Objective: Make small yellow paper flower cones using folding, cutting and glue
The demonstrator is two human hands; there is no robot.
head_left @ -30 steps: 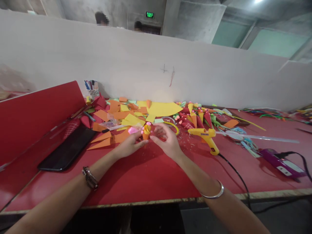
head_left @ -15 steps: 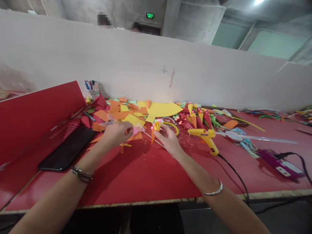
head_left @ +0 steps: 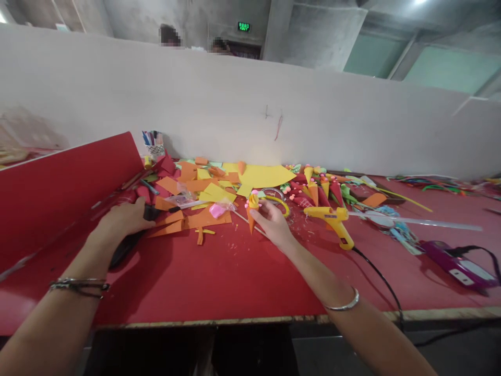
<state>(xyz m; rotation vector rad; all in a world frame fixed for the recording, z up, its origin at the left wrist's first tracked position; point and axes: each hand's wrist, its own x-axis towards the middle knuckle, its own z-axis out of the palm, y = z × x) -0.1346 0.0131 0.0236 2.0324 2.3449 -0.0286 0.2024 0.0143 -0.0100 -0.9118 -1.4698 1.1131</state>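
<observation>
My left hand (head_left: 123,219) is at the left over a black smartphone (head_left: 127,246), its thumb and fingers gripping the phone, and covers much of it. Between the thumb and fingers of my right hand (head_left: 272,222), a small orange cone with a yellow swirled top and pink beads (head_left: 252,209) is held upright, point down. Left of this cone lies a pink lump (head_left: 217,210) in clear plastic wrap. A thin pale stick (head_left: 250,224) runs behind the cone. Orange paper scraps (head_left: 168,225) lie beside my left hand.
A yellow glue gun (head_left: 332,222) lies to the right, its black cord running off the front edge. Beyond it sits a purple power strip (head_left: 456,266). Finished cones (head_left: 313,190) pile up at the back. A red board (head_left: 66,198) leans at left, near a pen cup (head_left: 154,146).
My left hand has moved left from the pink lump to the smartphone and grips it; the phone has shifted. My right hand stays in place with the cone.
</observation>
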